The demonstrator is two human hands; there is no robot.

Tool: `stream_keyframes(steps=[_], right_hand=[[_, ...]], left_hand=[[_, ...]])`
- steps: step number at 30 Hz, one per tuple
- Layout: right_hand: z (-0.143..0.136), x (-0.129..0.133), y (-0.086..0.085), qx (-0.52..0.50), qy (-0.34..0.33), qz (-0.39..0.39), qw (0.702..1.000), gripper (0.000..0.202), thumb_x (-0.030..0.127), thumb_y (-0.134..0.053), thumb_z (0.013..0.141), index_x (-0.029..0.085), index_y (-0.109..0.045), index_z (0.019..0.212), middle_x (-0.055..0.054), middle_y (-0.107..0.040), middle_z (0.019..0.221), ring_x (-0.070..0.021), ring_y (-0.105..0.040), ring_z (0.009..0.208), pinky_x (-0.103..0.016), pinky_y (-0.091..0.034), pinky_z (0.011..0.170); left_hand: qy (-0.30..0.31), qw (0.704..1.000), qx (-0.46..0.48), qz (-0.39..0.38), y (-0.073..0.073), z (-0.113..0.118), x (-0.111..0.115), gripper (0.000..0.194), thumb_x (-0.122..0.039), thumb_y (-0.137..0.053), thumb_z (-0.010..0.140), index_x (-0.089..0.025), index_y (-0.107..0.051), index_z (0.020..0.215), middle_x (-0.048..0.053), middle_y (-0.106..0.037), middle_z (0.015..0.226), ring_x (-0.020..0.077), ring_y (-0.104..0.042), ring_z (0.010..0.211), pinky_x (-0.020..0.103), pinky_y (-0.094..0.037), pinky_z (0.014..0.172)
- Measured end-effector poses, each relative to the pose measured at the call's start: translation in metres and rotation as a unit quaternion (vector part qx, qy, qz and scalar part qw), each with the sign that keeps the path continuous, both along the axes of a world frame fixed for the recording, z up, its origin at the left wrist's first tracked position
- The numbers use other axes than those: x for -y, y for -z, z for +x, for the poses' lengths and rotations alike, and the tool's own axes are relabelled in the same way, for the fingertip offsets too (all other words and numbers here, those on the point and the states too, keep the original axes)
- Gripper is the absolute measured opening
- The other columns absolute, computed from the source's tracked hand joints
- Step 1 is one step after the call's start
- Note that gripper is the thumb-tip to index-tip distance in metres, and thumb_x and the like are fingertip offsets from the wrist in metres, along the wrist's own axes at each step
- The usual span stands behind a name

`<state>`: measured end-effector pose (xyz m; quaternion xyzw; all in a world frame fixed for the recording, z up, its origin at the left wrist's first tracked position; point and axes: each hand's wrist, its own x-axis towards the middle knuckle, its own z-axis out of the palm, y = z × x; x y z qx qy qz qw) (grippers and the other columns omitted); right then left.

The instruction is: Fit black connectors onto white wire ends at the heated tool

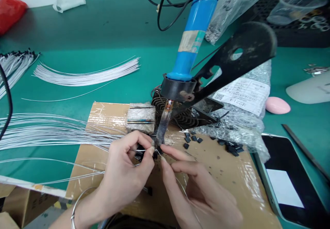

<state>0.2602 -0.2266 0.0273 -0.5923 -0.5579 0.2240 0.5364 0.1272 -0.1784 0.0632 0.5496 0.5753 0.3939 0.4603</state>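
Note:
A blue-handled soldering iron (196, 26) is clamped in a black metal bracket (237, 55), its dark tip (162, 129) pointing down. Just below that tip, my left hand (126, 174) pinches the end of a thin white wire between thumb and forefinger. My right hand (203, 191) is closed on a fine silvery strand of solder wire (182, 186), which trails down over the palm. Its front end reaches my left fingertips. Whatever joins at the tip is too small to make out. Small black parts (139, 155) lie partly hidden behind my left hand.
Cardboard (229, 184) covers the work area, with loose black pieces (187, 139) on it. White wires (51, 132) lie at left, another bundle (85, 74) behind. A wrapped block (141, 118) stands near the iron. Rightward are a bubble-wrap bag (239, 119) and a phone (286, 153).

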Motion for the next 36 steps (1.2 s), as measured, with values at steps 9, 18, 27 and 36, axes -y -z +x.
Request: stream_keyframes(steps=[9,18,27,36], right_hand=[[0.0003,-0.0017,0.0004,0.008,-0.001,0.01,1.0,0.02,0.009,-0.077,0.089,0.026,-0.068,0.086,-0.004,-0.086,0.093,-0.0223,-0.085,0.081,-0.028,-0.067,0.071],[0.0003,-0.0016,-0.0006,0.028,-0.001,0.017,0.999,0.02,0.008,-0.078,0.089,0.026,-0.068,0.087,-0.002,-0.087,0.094,-0.0199,-0.085,0.082,-0.025,-0.067,0.071],[-0.0005,-0.0029,0.0026,0.019,0.011,0.024,0.999,0.018,0.01,-0.079,0.087,0.025,-0.07,0.084,-0.005,-0.087,0.095,-0.0221,-0.085,0.079,-0.027,-0.068,0.07],[-0.0001,-0.0036,0.0055,0.017,0.002,0.045,0.999,0.02,0.007,-0.079,0.087,0.026,-0.072,0.089,-0.002,-0.087,0.094,-0.0204,-0.085,0.08,-0.026,-0.067,0.075]], left_hand=[[-0.006,1.0,0.006,0.0,-0.0016,0.0006,-0.0004,0.016,-0.01,-0.062,0.083,-0.02,-0.067,0.072,0.003,-0.074,0.077,0.0149,-0.07,0.071,0.023,-0.054,0.062],[-0.004,1.0,0.007,0.005,-0.0026,0.0001,-0.0002,0.015,-0.01,-0.063,0.082,-0.02,-0.067,0.071,0.003,-0.074,0.076,0.0148,-0.069,0.07,0.023,-0.055,0.062],[0.0,1.0,0.007,0.004,-0.0009,0.0009,-0.0003,0.016,-0.01,-0.062,0.083,-0.021,-0.065,0.071,0.002,-0.073,0.074,0.0147,-0.068,0.069,0.023,-0.053,0.061],[0.001,1.0,0.0,0.011,-0.0004,-0.0001,0.0008,0.016,-0.011,-0.061,0.084,-0.021,-0.065,0.072,0.001,-0.074,0.076,0.0143,-0.069,0.07,0.023,-0.054,0.062]])
